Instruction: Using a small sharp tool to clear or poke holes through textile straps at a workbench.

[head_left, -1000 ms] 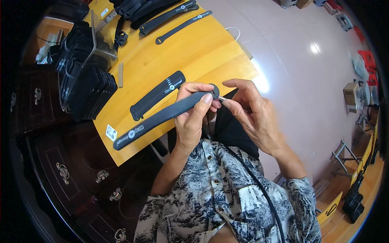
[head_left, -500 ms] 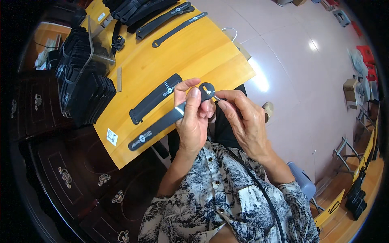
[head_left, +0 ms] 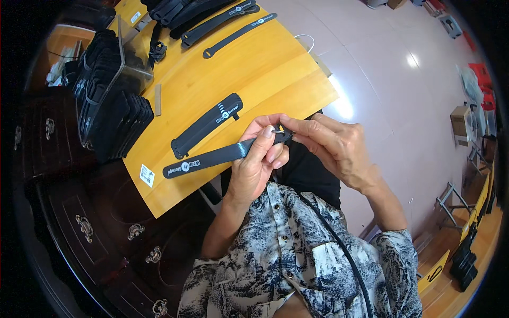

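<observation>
My left hand [head_left: 254,161] pinches a black storage strap [head_left: 214,159] near one end; its long printed tail slants left over the table. At the strap's holed tip, my right hand [head_left: 336,151] has thumb and forefinger closed, with a small bit of metal showing beside the fingertips. What exactly the right fingers grip is mostly hidden. Beyond my left hand lies a stack of black straps [head_left: 207,126] on the yellow table. A single strap [head_left: 241,35] rests farther back, beside more layered straps [head_left: 220,22].
A clear bin [head_left: 121,58] crammed with black straps stands on the left of the wooden table [head_left: 275,74]. A brown strip [head_left: 158,99] and white label [head_left: 147,175] lie there. Dark drawers [head_left: 85,228] are below left; a cardboard box [head_left: 460,122] sits far right.
My right hand has turned, its knuckles now higher, and its fingers have come over the strap's tip. The strap's tip has moved right and down, and its tail has swung flatter.
</observation>
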The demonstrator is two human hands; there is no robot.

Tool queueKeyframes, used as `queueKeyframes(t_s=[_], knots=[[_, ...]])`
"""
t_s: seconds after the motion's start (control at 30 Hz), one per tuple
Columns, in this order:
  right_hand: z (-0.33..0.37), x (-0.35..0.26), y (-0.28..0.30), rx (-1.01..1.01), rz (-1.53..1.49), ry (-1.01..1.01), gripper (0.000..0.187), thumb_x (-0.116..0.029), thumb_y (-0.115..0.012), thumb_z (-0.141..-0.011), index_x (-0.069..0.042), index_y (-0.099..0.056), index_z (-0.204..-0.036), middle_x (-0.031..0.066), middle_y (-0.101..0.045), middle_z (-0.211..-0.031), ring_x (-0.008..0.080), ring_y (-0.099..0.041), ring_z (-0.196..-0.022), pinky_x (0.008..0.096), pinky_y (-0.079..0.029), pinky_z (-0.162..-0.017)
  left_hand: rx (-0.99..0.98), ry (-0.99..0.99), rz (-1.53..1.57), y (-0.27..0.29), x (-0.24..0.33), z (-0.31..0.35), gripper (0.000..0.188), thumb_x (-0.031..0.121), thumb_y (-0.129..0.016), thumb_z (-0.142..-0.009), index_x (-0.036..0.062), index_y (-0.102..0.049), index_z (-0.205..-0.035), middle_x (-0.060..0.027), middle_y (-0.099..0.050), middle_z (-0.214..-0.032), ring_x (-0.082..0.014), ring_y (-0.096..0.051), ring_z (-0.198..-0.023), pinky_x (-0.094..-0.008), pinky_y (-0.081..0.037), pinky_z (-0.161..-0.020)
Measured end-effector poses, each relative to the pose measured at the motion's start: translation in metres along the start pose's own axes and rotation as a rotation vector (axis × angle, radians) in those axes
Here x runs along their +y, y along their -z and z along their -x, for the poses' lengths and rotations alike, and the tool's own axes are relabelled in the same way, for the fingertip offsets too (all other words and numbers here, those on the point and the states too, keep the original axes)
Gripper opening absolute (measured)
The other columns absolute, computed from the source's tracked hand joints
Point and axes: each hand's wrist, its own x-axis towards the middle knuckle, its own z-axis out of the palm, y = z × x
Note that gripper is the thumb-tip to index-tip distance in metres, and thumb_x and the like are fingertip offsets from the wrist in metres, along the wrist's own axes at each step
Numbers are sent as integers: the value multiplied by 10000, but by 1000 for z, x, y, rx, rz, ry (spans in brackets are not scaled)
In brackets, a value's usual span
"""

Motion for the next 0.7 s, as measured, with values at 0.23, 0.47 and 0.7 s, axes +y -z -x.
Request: queueKeyframes(t_s=[0.23,0.47,0.7], knots=[[-2,-6,12,-102,54,10,246,-142,-628,-822,-102,-629,-1064,39,-597,-738,189,-611,-586,297,-465,-478,4,131,-127,-3,14,-1,246,191,-390,-1001,-1,-488,-1118,24,-409,-689,-40,-338,-543,-211,-325,-519],[5,-19,-4,101,-155,-158,212,-15,-643,-817,-18,-644,-1029,99,-608,-760,202,-590,-614,294,-453,-542,-23,-8,8,-3,1,-5,288,253,-474,-976,-3,-455,-1106,-49,-520,-756,-93,-451,-599,-262,-446,-607],[4,-28,-1,128,-54,-190,206,-70,-632,-813,-84,-622,-1019,43,-624,-765,208,-645,-630,308,-491,-498,113,-120,-317,-13,-1,3,212,106,-649,-874,-15,-534,-1006,-82,-610,-870,-109,-570,-719,-231,-484,-668]])
